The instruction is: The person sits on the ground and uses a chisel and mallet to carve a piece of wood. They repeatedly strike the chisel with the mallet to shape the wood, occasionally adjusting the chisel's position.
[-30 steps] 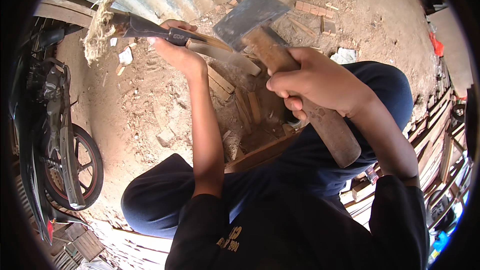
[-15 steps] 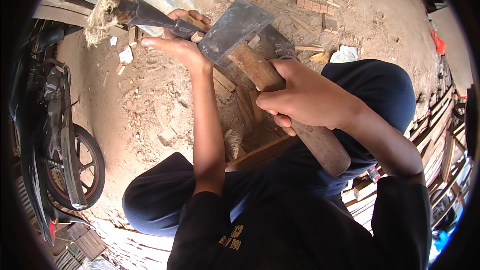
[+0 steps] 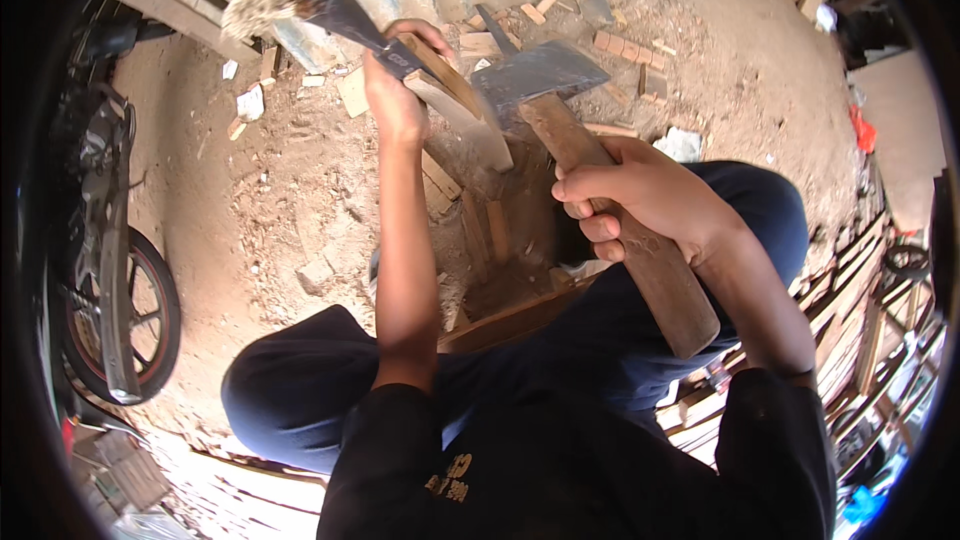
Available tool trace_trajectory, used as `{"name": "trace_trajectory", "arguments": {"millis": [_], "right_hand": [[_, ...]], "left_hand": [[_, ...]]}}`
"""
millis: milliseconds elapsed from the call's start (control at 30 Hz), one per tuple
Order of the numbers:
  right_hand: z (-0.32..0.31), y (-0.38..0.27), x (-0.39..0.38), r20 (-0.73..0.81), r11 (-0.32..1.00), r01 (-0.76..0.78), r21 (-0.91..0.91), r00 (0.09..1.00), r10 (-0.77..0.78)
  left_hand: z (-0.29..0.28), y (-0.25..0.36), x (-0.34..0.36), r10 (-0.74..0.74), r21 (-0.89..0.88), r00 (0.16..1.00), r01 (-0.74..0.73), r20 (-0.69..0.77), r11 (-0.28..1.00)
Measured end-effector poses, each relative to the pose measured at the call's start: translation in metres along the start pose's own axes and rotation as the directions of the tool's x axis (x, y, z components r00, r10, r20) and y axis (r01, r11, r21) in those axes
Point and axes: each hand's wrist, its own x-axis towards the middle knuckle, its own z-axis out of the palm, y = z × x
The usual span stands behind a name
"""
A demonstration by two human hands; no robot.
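Two grips are loaded: your left grip curls its fingers around the upper end of the wood piece, where a dark tapered part with a frayed tip extends toward 10 o'clock, and your right grip is wrapped fully about the wooden handle of the chopper. From your right grip, the wood piece lies toward 10 o'clock, long axis running 10 to 4, your left grip nearer. The chopper's blade sits at 3 o'clock from your left grip; contact with the wood cannot be determined.
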Motion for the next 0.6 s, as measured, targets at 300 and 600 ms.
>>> {"name": "trace_trajectory", "arguments": {"millis": [300,600], "right_hand": [[0.022,-0.049,-0.063,-0.213,0.743,0.472,-0.475,0.757,-0.617],[0.043,-0.095,-0.098,-0.028,0.295,0.538,-0.79,0.448,-0.893]], "left_hand": [[0.024,-0.019,0.018,-0.025,-0.011,0.994,0.026,0.107,1.0],[0.058,-0.045,0.018,0.114,0.208,0.993,-0.109,-0.01,0.972]]}}
